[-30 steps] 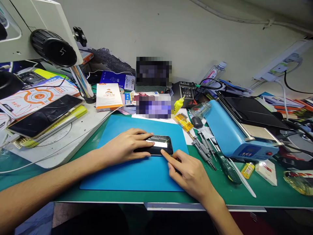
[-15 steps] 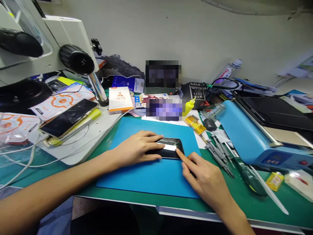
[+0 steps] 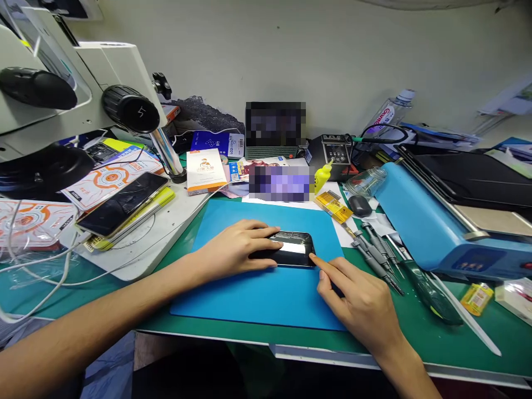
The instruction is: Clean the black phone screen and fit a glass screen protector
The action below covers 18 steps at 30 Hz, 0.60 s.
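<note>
A smartphone point(image 3: 294, 256) with a dark glossy screen lies flat on the blue mat point(image 3: 257, 299), a bright reflection across its glass. My left hand point(image 3: 235, 246) is laid over the phone's left end, its thumb along the near edge and its fingers across the screen and far edge, holding it. The left end is hidden beneath that hand. At the right end, my right hand point(image 3: 359, 299) touches the screen near the corner with an outstretched index finger. Its other fingers are loosely bent, with nothing in them.
Screwdrivers point(image 3: 376, 260) and a green-handled tool point(image 3: 432, 291) lie right of the mat, beside a blue machine point(image 3: 419, 221). A microscope point(image 3: 120, 83) stands at left, with another phone point(image 3: 122, 202) on its base. Behind are a yellow bottle point(image 3: 322, 176) and a white box point(image 3: 205, 170).
My right index fingertip has slid slightly right across the screen toward the phone's right corner. My left hand keeps its place on the phone. The camera view has shifted slightly.
</note>
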{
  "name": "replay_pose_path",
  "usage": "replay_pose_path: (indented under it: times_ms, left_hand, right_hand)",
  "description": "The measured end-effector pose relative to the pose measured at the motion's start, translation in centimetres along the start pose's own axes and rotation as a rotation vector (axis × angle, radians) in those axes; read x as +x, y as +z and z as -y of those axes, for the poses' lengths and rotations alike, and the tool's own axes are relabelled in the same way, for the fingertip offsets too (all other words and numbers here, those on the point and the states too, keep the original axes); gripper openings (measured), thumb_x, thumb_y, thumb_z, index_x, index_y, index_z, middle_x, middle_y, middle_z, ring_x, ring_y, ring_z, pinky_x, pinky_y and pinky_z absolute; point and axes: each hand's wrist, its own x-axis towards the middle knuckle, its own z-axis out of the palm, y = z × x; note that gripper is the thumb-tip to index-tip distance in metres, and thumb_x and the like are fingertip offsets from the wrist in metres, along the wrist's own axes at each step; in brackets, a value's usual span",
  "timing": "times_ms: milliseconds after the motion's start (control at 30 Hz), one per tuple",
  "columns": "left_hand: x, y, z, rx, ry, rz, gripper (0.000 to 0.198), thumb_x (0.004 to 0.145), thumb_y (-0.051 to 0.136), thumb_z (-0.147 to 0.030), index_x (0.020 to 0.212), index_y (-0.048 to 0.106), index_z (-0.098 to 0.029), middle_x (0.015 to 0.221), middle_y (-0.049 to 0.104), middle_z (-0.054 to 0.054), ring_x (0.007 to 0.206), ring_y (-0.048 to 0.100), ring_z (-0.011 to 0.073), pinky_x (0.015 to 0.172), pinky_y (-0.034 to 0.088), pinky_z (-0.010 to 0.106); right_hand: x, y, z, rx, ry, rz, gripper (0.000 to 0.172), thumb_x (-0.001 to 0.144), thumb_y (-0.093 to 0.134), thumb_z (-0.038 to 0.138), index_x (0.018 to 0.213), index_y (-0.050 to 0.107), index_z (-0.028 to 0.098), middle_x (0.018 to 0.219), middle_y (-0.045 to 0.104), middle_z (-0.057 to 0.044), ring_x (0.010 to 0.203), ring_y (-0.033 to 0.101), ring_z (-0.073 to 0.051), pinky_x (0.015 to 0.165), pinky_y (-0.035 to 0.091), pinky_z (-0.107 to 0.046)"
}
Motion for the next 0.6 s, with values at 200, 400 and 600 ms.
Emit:
replay_pose_path:
  times_ms: [200,400,600]
  left_hand:
    - [0.0,-0.1,0.1,0.006,0.014,0.016,0.042,0.099,0.065,-0.047,0.133,0.07,-0.022,0.149,0.063,0.01,0.131,0.061,0.031,0.107,0.054,0.047]
    - [-0.1,-0.1,-0.1,0.023,0.001,0.025,0.041,0.102,0.061,-0.047,0.135,0.068,-0.023,0.151,0.061,0.009,0.132,0.06,0.029,0.109,0.051,0.046]
    - [0.1,-0.5,-0.5,0.031,-0.069,0.047,0.058,0.099,0.063,-0.052,0.146,0.053,-0.019,0.149,0.061,0.011,0.136,0.053,0.0307,0.113,0.045,0.049]
  right_hand:
    - [0.3,0.2,0.0,-0.021,0.1,0.123,0.039,0.109,0.044,0.029,0.138,0.068,0.016,0.091,0.066,-0.004,0.066,0.064,-0.013,0.06,0.045,-0.028]
    - [0.3,-0.1,-0.2,0.164,0.205,0.108,0.035,0.109,0.046,0.031,0.129,0.073,0.02,0.093,0.069,-0.003,0.075,0.068,-0.015,0.066,0.048,-0.027]
    - [-0.4,-0.9,-0.6,0.275,0.421,-0.147,0.03,0.108,0.05,0.029,0.103,0.078,0.021,0.088,0.072,-0.003,0.074,0.066,-0.017,0.071,0.049,-0.03]
